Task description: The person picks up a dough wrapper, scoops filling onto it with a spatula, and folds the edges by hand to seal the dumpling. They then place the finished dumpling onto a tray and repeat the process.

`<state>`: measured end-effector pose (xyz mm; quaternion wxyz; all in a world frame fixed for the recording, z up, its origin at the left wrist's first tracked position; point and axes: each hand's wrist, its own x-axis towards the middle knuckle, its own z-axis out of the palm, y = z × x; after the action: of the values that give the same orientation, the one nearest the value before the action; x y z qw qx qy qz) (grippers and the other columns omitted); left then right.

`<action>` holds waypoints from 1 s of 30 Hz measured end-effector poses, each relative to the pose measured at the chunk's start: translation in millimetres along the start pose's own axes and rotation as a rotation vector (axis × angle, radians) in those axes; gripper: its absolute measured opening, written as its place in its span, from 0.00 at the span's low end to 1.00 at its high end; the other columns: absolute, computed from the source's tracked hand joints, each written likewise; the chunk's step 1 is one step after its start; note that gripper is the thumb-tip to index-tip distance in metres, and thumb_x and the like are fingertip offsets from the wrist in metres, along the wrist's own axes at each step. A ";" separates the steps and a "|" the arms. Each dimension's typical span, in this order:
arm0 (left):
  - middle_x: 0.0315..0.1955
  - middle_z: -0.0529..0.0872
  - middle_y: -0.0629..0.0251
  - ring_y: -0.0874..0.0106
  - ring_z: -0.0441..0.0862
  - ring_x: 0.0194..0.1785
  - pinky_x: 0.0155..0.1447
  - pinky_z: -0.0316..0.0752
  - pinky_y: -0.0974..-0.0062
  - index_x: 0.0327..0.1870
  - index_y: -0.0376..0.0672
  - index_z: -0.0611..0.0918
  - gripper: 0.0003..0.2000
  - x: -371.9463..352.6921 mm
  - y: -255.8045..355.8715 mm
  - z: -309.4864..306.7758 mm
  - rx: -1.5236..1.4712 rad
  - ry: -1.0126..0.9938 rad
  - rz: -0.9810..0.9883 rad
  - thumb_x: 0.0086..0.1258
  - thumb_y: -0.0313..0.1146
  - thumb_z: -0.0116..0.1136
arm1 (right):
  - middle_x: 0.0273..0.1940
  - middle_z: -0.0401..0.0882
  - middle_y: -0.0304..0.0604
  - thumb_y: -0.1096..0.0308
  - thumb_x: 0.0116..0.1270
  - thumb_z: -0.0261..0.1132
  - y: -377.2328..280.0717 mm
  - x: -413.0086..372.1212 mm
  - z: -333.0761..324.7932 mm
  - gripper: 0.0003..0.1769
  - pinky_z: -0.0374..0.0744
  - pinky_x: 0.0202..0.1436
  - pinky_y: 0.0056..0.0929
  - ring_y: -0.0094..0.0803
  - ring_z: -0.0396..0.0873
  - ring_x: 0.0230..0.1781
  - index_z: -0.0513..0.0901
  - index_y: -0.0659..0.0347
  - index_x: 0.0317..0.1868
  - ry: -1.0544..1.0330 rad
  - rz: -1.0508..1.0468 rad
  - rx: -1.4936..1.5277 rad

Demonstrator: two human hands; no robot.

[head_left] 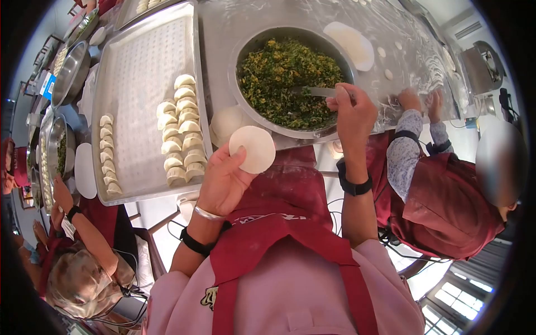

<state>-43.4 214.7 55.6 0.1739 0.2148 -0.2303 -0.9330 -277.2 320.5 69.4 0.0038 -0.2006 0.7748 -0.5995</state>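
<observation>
In the head view, the left hand (226,176), just off centre towards 9 o'clock, has a closed grip on a round dough wrapper (254,149), thumb across its upper face and fingers beneath, the disc open and nothing on it. At 2 o'clock the right hand (356,109) pinches the handle of a flat metal utensil (321,91), its far end sunk in chopped green filling (285,61) flecked with yellow; the steel bowl (304,134) sits towards 12 and 1 o'clock on the metal surface (219,56). This looks like the scooping step, with a wrapper ready nearby. From this pose, carrying a portion over would call for a level blade, a modest load and a wrapper kept flat, its edge free of filling. More pale wrappers (224,124) lie at 11 o'clock, between bowl and tray. The tray (139,84), at 10 o'clock, bears folded dumplings (188,125) in close rows near its right side and a single column of smaller ones (108,153) by its left. A co-worker's hands (410,100) rest at the floured part of the surface towards 2 o'clock, apart from the right hand.
</observation>
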 end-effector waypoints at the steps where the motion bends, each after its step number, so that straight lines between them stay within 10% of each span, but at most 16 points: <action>1: 0.64 0.75 0.44 0.52 0.73 0.69 0.74 0.70 0.59 0.68 0.28 0.67 0.21 2.2 -0.1 -0.4 -0.004 0.006 0.010 0.78 0.27 0.51 | 0.29 0.86 0.47 0.70 0.70 0.62 2.6 1.3 3.1 0.11 0.83 0.31 0.25 0.29 0.87 0.27 0.84 0.73 0.41 -0.019 0.000 -0.060; 30: 0.58 0.79 0.53 0.61 0.77 0.63 0.71 0.73 0.60 0.62 0.30 0.71 0.16 41.3 26.9 2.3 -0.083 0.099 0.288 0.80 0.31 0.48 | 0.34 0.81 0.54 0.75 0.69 0.62 6.8 7.1 18.6 0.14 0.90 0.37 0.32 0.40 0.86 0.32 0.76 0.82 0.47 -0.186 0.473 0.607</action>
<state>-73.4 175.6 57.7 0.3257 0.2180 -0.2113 -0.8954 -281.2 302.4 59.5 0.2709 -0.0598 0.5836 -0.7632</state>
